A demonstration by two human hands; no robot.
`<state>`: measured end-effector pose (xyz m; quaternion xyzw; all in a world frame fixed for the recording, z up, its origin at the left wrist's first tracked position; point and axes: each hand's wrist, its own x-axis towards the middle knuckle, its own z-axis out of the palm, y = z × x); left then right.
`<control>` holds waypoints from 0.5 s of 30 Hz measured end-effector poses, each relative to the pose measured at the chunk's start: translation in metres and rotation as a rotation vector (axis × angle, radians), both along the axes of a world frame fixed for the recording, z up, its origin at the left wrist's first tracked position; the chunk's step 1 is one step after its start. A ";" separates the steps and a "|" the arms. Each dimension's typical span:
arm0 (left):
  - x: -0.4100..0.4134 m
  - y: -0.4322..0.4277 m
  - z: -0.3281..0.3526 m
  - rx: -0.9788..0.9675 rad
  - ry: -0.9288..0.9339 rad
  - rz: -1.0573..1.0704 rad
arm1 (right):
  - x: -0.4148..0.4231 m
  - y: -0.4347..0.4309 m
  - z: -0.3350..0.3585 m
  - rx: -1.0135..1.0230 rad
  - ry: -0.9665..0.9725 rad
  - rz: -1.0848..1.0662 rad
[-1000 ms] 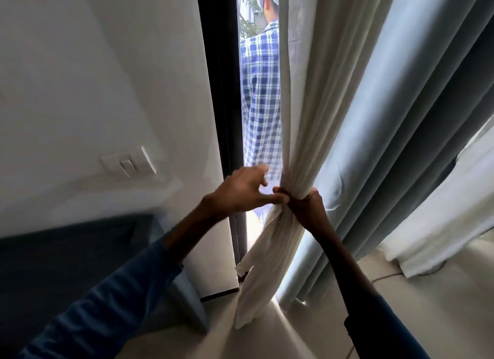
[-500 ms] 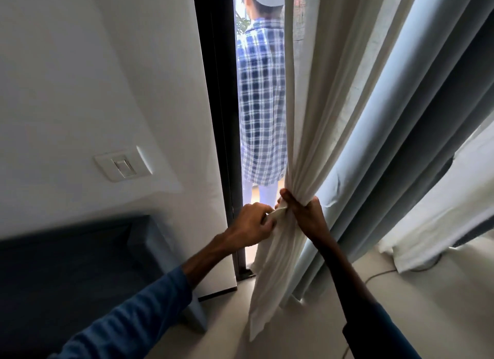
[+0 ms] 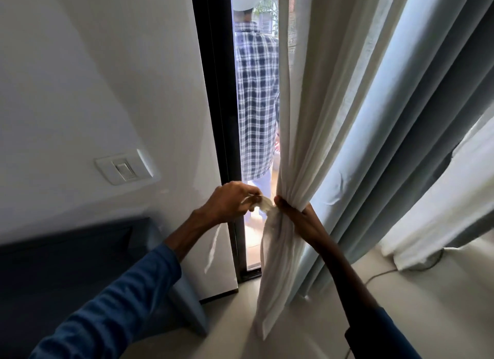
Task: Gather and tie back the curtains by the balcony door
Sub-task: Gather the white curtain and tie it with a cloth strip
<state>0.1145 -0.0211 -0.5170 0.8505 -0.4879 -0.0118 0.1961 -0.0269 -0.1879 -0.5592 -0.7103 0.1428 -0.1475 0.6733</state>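
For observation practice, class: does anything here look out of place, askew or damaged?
Nothing looks damaged. A loose fabric strip dangles from the left hand while the right hand grips the curtain; a cable trails across the floor.

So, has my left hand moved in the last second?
Yes. The left hand has drawn leftward, off the gathered white curtain, back across the gap to the dark door frame, pulling a cloth strip with it.
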 end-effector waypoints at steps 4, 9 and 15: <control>-0.003 -0.014 -0.005 -0.091 -0.004 -0.055 | 0.001 0.005 0.001 0.057 0.003 0.093; -0.011 -0.029 -0.019 -0.124 0.036 -0.084 | -0.005 0.006 0.005 0.068 -0.027 0.142; -0.024 -0.039 -0.025 -0.188 0.208 -0.013 | -0.012 0.005 0.003 0.076 -0.002 0.101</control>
